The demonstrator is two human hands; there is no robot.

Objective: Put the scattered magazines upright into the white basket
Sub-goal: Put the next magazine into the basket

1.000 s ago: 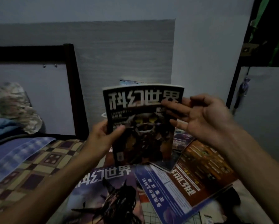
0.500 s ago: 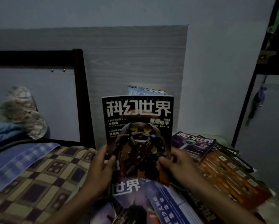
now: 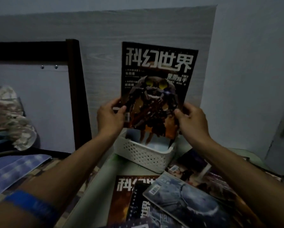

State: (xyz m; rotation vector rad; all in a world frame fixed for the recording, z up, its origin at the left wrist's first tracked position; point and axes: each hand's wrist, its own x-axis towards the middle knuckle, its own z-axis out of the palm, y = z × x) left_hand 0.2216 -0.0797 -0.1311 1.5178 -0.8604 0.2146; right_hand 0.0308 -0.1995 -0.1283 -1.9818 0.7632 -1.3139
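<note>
Head view: left hand (image 3: 110, 118) and right hand (image 3: 191, 120) pinch the lower corners of a black-covered magazine (image 3: 157, 83), held upright with its bottom edge just entering the white basket (image 3: 143, 153). Gripped so low, the limp copy could flop or catch the basket's rim. Other magazines (image 3: 179, 199) lie scattered in front of the basket; none block the drop.

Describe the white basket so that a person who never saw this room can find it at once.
Start at the grey wood-grain wall panel beside the dark bed frame. At its foot, on the pale table, stands the white basket, just below the upright magazine that both hands hold. Unlike the flat magazines nearby, it is a plastic box with perforated walls.
</note>
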